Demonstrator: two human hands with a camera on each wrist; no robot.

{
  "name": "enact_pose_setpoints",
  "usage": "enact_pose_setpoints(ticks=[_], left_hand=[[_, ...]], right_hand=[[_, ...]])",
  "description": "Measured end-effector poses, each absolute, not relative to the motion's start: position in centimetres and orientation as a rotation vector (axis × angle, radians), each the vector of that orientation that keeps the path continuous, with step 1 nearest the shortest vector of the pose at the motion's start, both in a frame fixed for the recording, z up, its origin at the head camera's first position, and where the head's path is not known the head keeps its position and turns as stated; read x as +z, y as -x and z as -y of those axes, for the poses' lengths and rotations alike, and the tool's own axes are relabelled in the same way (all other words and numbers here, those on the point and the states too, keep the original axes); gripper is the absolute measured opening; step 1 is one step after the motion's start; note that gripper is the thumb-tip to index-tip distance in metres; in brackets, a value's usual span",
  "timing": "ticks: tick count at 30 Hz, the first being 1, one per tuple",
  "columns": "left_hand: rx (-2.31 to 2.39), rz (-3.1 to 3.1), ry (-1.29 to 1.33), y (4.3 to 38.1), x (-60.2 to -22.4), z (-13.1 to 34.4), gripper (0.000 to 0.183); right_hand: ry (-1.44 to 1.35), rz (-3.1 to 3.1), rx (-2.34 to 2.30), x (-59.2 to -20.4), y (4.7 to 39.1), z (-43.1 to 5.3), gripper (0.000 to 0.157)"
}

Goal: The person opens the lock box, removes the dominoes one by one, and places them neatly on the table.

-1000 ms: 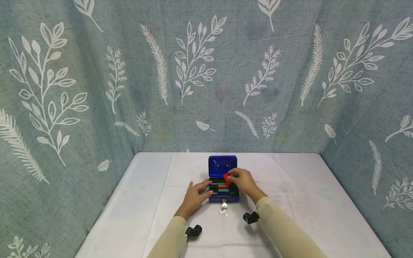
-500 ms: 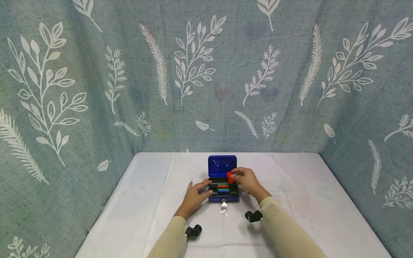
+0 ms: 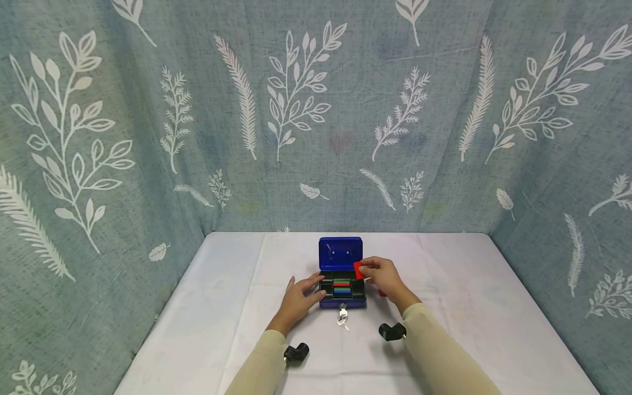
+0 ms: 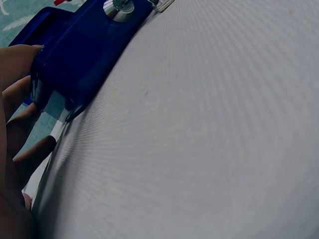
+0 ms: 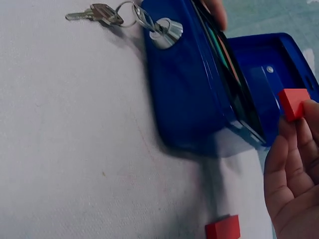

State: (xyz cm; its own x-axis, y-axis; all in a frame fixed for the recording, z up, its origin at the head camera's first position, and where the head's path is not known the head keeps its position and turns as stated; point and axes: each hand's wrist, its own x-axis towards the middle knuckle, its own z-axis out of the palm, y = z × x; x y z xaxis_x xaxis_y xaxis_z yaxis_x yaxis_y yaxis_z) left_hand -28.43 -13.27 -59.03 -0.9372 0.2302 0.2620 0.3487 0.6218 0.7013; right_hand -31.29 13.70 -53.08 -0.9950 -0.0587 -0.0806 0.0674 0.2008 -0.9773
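Pinching a red block [image 3: 358,269] approx. 1 to 2 o'clock of the blue cash box [image 3: 329,304], the right hand [image 3: 387,277] has thumb and fingertips clamped on it, right by the lid's lower corner in head view; can't tell whether block & box touch. Over at 9 o'clock, the left hand [image 3: 297,299] has its fingers apart, tips resting on the box's near edge on that side. Lid [image 3: 340,253] stands up at 12 o'clock. Down in the black tray [image 3: 357,291], mid compartment: a row of coloured pieces [image 3: 342,285], incl. green, red & blue. At 6 o'clock, keys [image 5: 99,13] hang off the silver lock [image 5: 168,34] on the box's front. Second red block [image 5: 223,228] sits on the white tablecloth [image 3: 237,329] approx. 3 o'clock of the box, mostly hidden behind the right hand in head view, clearer in right wrist view. Pale sleeves [image 3: 261,362], w/ a black device [image 3: 296,354] at each wrist. Leaf-print curtain [image 3: 316,214] beyond, 12 o'clock.
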Motion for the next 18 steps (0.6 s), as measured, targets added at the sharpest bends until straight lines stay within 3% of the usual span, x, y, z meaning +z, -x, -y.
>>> enact_pose_setpoints(ticks=[18], left_hand=[[-1.227,2.7,0.476,28.5,-59.1,13.3,0.048]], right_hand=[[-0.129,-2.349,-1.963,-54.0,31.0,-15.7,0.024]])
